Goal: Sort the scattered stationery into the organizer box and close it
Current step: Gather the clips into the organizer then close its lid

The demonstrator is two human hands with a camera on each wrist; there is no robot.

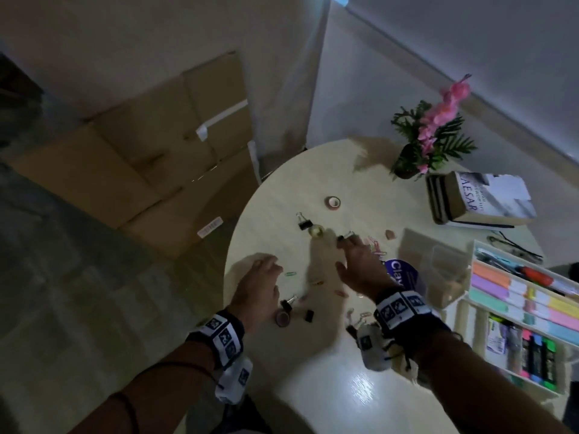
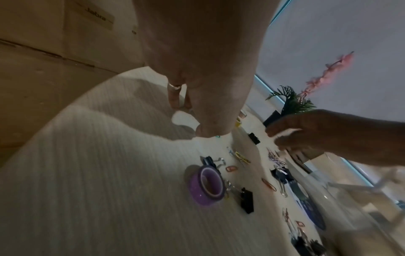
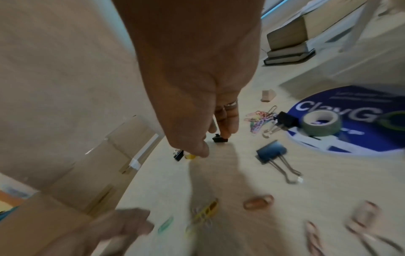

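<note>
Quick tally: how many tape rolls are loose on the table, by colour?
pink tape roll: 1
gold tape roll: 1
purple tape roll: 1
grey tape roll: 1
Total: 4

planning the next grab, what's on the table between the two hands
In the head view, a green paper clip lies between the left hand and the right hand, beside the left fingertips; the rest of the table there is mostly bare and shadowed.
</note>
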